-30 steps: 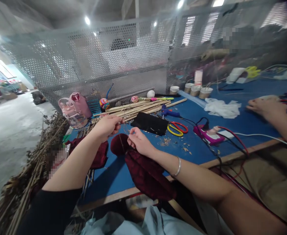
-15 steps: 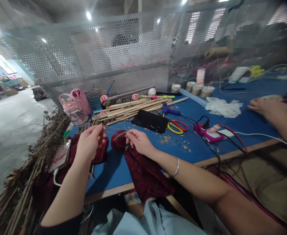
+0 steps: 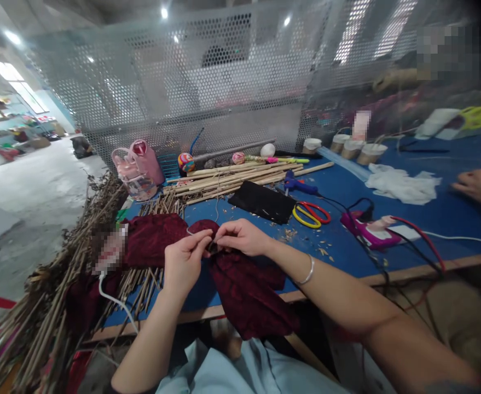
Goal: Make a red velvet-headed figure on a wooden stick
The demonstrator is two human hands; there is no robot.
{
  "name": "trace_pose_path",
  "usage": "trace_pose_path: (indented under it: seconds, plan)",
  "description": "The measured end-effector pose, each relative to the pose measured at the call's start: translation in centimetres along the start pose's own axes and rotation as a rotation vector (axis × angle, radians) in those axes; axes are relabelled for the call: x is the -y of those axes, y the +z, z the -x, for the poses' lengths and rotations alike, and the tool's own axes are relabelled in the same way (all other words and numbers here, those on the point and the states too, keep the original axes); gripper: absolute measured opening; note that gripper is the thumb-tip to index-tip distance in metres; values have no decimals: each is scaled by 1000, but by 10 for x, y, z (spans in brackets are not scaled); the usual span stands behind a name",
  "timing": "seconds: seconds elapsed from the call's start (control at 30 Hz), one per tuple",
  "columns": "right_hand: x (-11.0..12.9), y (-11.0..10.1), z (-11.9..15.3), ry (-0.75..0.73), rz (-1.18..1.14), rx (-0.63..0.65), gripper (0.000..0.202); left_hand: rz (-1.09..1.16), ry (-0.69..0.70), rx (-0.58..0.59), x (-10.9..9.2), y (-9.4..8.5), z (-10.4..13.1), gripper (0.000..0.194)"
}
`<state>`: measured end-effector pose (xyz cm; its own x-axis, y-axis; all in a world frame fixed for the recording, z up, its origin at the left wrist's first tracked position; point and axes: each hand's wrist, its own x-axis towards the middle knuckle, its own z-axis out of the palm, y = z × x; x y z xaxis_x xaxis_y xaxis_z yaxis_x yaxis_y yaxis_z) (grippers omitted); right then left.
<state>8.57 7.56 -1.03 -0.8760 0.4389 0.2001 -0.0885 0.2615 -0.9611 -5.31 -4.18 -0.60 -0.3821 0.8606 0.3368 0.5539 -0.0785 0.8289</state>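
My left hand (image 3: 185, 262) and my right hand (image 3: 244, 238) meet fingertip to fingertip over the gathered neck of a dark red patterned cloth (image 3: 250, 301). Both are closed in a pinch on a thin string (image 3: 190, 232), whose pale loose end shows beside my left fingers. The fingertips hide most of the string at the neck. Beyond them bulges the rounded end of the cloth; its loose skirt hangs over the table's front edge. Left of my hands lies another dark red cloth (image 3: 154, 238), with a phone (image 3: 111, 251) on a white cable at its side.
Dry stalks (image 3: 59, 273) lie along the left. Behind my hands are pale sticks (image 3: 232, 180), black cloth (image 3: 265, 202), a blue glue gun (image 3: 300, 185) and scissors (image 3: 312, 214). A purple power strip (image 3: 369, 230) with cables sits right. Another person's hand (image 3: 480, 189) rests at far right.
My left hand has moved right and down, from apart on the left to touching my right hand at the cloth's neck. The view has turned slightly left.
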Motion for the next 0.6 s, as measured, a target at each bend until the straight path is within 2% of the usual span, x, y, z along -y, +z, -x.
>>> trace_pose_path:
  seconds: [0.1,0.17,0.27,0.37,0.5,0.6]
  plan:
    - [-2,0,5,-42,15,8,26,68,-35,98,6,8,6,32]
    - [-3,1,7,-62,20,-30,28,137,-28,85,10,14,11,32]
    - [-8,4,7,-40,-43,-151,30,204,-16,50,14,22,17,29]
    - [-12,9,3,35,-190,-247,30,129,11,58,14,25,18,23]
    - [-13,14,-1,115,-285,-304,34,-110,224,69,15,22,15,6]
    - [-11,14,0,103,-220,-322,34,-252,356,68,17,19,15,23]
